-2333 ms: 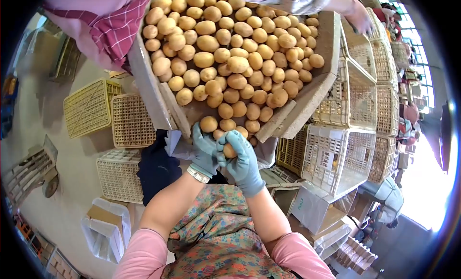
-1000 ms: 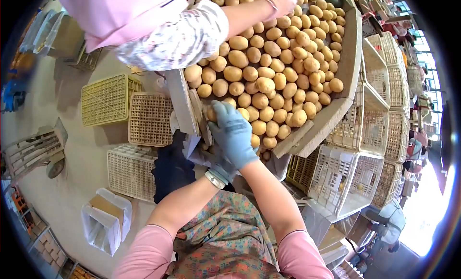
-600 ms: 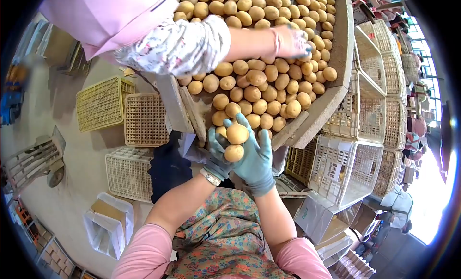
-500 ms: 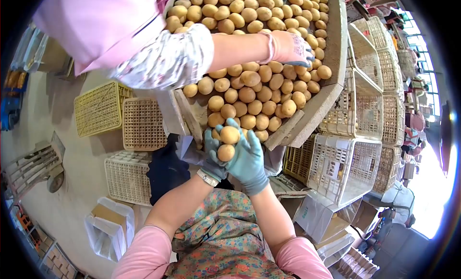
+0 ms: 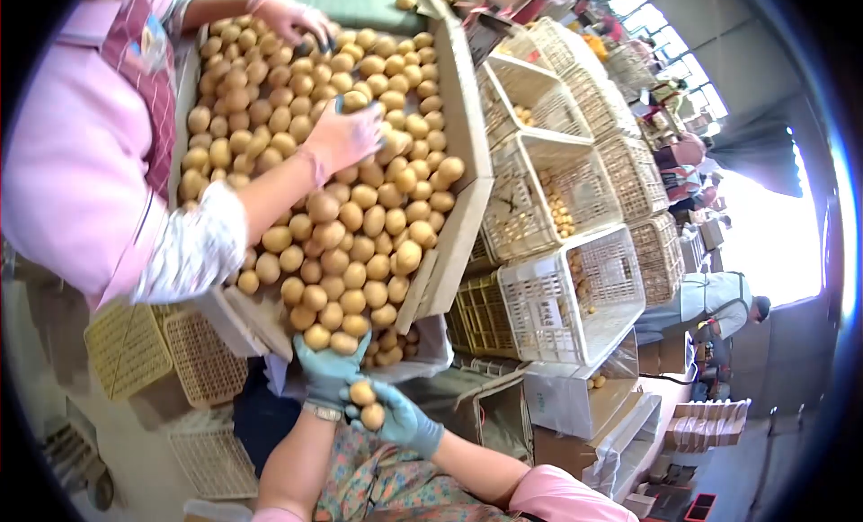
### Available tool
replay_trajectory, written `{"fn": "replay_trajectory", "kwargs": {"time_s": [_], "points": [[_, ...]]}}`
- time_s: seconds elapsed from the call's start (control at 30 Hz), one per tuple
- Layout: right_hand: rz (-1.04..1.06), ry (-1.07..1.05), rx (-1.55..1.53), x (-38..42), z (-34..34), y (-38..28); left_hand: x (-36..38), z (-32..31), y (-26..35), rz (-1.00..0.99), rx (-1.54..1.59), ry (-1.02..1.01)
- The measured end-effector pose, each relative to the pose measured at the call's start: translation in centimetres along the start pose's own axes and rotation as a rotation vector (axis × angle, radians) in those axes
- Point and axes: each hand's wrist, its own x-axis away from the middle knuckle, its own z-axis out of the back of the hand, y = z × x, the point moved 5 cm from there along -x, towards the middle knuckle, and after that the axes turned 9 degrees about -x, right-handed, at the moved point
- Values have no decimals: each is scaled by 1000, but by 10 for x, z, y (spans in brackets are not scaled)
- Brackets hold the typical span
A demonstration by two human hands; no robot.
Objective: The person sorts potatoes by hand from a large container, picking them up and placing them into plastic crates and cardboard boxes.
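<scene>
My left hand (image 5: pixel 328 371), in a teal glove with a watch at the wrist, reaches the lower end of the sorting table. Its fingers curl around round yellow-brown fruits (image 5: pixel 343 343) at the heap's edge. Just below and to the right, my right hand (image 5: pixel 401 416), gloved alike, closes on two more yellow-brown fruits (image 5: pixel 362 393), which show above the fingers. The fruit heap (image 5: pixel 351 243) fills the sloping table, whose raised side board (image 5: pixel 460 252) runs along the right.
A co-worker in pink leans in from the left, one hand (image 5: pixel 346 137) on the fruits and another hand (image 5: pixel 292 17) farther up. White plastic crates (image 5: pixel 575 320) are stacked right, some holding fruits. Lined cartons (image 5: pixel 575 396) stand below them; yellow crates (image 5: pixel 130 351) lie on the left.
My hands, together before, have parted: the left has moved up to the heap, while two fruits sit in the right. My view has turned, and the co-worker's second hand now shows.
</scene>
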Motion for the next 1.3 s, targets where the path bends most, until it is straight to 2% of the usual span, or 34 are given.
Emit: {"fn": "replay_trajectory", "kwargs": {"time_s": [0.07,0.13,0.17,0.27,0.33,0.37,0.4,0.43,0.47,0.53,0.57,0.6,0.63,0.7,0.73,0.77,0.8,0.83,0.87,0.93,1.0,1.03,1.07,1.1,1.13,1.2,1.27,1.3], "points": [[-15,-113,-148,5,22,3,-14,30,-10,72,257,-22],[-57,-121,-231,10,37,-1,-17,26,-10,76,299,-114],[-58,-119,-231,11,44,-5,-16,29,-10,77,241,-79],[-10,92,-250,21,64,-21,-17,34,-9,54,187,-72],[-27,267,-400,36,68,-53,-20,50,-15,50,227,4],[79,259,-329,45,52,-87,-21,48,-16,24,197,10],[100,224,-167,51,52,-136,-18,42,-11,-58,41,18],[368,132,359,68,-5,-186,-13,39,-5,-177,-184,38],[521,52,337,78,-38,-235,-11,35,-4,-176,-122,48],[820,-138,280,97,-118,-317,-13,33,-11,16,294,-9],[820,-148,212,113,-147,-327,-15,31,-12,20,286,-10],[823,-155,141,116,-169,-323,-16,31,-11,26,275,-12],[808,-148,139,106,-161,-310,-16,31,-11,44,301,-27],[1035,101,1029,91,-136,-269,-16,29,-9,34,287,-66],[652,44,913,72,-106,-244,-13,23,-5,16,280,-71],[547,266,1065,54,-120,-181,-11,23,-5,27,314,-61],[451,340,1283,40,-108,-148,-14,30,-9,28,326,-55],[367,297,1387,22,-96,-129,-16,37,-14,30,325,-13],[401,292,1449,7,-98,-118,-18,44,-17,32,324,28],[667,366,1765,-20,-130,-114,-25,72,-27,14,245,75],[1219,309,1814,-41,-144,-106,-19,70,-21,-193,-143,38],[1339,304,1947,-54,-141,-100,-17,69,-19,-262,-272,29],[1351,230,2125,-63,-148,-86,-20,76,-23,-162,-128,102],[1254,191,2381,-72,-142,-81,-20,84,-28,-59,18,177],[1131,143,2634,-80,-130,-76,-15,77,-21,-55,18,180],[1180,135,2531,-79,-125,-85,-6,51,-8,77,148,216],[1302,220,2365,-65,-135,-89,-5,55,-11,53,218,162],[1287,89,2485,-69,-138,-82,-5,58,-11,54,186,162]]}}
